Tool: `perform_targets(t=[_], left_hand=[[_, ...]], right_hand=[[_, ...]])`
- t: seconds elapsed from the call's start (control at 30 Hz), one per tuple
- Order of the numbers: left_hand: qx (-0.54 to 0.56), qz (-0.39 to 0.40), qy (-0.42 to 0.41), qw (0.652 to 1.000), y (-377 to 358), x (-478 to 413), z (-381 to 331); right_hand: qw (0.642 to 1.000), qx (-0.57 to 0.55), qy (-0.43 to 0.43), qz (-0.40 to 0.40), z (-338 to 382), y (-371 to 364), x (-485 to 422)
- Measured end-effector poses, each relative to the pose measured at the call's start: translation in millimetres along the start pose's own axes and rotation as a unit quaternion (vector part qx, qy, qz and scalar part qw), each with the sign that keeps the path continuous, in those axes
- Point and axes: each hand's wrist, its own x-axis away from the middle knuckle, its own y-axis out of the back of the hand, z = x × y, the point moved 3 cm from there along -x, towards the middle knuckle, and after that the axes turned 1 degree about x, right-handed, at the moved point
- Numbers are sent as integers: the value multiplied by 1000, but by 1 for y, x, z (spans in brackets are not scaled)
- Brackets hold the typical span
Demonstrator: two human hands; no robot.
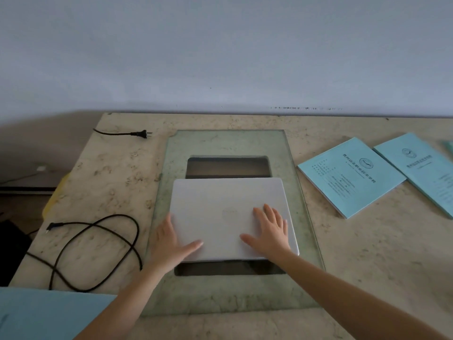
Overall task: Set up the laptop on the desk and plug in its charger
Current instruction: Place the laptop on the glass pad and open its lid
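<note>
A closed silver laptop [220, 207] lies flat on a glass pane [297, 168] in the middle of the stone desk [367, 253]. My left hand [169, 244] grips its left edge, thumb on the lid. My right hand [269, 229] rests flat on the lid's right side, fingers spread. Left of the laptop a black charger cable [98, 251] lies in loose loops, its small barrel plug [50, 227] pointing off the desk's left edge. A black mains plug [142, 134] lies at the desk's far left corner.
Two light blue booklets [350, 176] [421, 165] lie at the right of the desk. A dark rectangular opening [228, 166] shows under the glass behind the laptop. A blue sheet [49, 312] covers the near left corner. A plain wall stands behind the desk.
</note>
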Motion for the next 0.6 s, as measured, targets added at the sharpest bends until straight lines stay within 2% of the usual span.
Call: perform_targets(t=[0.13,0.23,0.43,0.6], left_hand=[[-49,0,-82,995,-13,12,14],[-79,2,-116,990,-12,17,23],[-49,-51,-173,982,-7,21,30],[-51,-53,-192,979,-7,23,33]], right_hand=[[986,80,132,64,24,-24,19],[967,147,190,81,31,-31,25],[964,161,205,42,27,-20,18],[962,173,210,39,28,-27,22]])
